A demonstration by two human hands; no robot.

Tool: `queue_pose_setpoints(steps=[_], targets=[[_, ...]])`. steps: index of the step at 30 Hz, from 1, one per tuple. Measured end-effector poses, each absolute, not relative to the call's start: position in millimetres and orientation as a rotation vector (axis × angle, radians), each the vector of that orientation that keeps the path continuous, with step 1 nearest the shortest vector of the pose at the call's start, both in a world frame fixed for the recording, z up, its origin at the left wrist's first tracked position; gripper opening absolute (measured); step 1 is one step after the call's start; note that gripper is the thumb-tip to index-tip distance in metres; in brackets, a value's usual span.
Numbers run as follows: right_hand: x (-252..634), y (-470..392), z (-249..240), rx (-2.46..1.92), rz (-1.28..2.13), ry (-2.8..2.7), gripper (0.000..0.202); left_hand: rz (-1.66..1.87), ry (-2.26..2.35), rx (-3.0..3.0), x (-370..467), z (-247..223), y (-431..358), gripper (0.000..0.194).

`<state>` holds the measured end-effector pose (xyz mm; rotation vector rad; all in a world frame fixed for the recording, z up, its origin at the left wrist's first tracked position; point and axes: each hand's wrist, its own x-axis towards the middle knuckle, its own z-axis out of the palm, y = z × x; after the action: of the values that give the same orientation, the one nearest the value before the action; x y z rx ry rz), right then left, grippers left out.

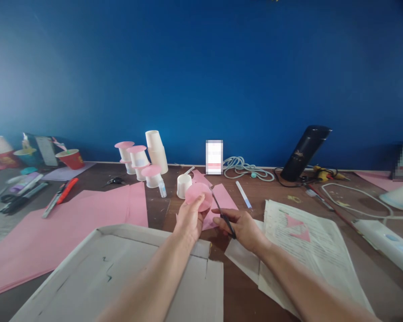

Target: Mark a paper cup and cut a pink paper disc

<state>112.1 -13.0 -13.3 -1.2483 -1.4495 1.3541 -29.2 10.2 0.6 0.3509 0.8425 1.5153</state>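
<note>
Pinched in my left hand (190, 219) is a round pink paper disc (196, 192), with the thumb lying across it. My right hand (240, 226) grips a pair of dark scissors (224, 218), their blades pointing up along the disc's right edge. Whether the blades touch the paper I cannot tell. Right behind the disc stands a short white paper cup (183, 184). Pink paper pieces (224, 197) lie on the table under and beside my hands. To the left, several small white cups topped with pink discs (151, 171) are standing, some stacked.
A tall stack of white cups (156, 152), a glue bottle (162, 188) and a marker (243, 195) stand or lie nearby. Pink sheets (97, 210) and a cardboard piece (127, 268) cover the left. At right are a printed sheet (309, 250), a black flask (304, 154) and a power strip (387, 243).
</note>
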Motion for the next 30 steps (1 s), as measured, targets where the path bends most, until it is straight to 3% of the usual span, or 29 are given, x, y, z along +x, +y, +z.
queue_pose_setpoints(steps=[30], targets=[[108.5,-15.8,-5.1,-1.308,1.251,-1.53,0.06,1.503,0.843,0.307,-28.7,5.1,8.8,0.015]])
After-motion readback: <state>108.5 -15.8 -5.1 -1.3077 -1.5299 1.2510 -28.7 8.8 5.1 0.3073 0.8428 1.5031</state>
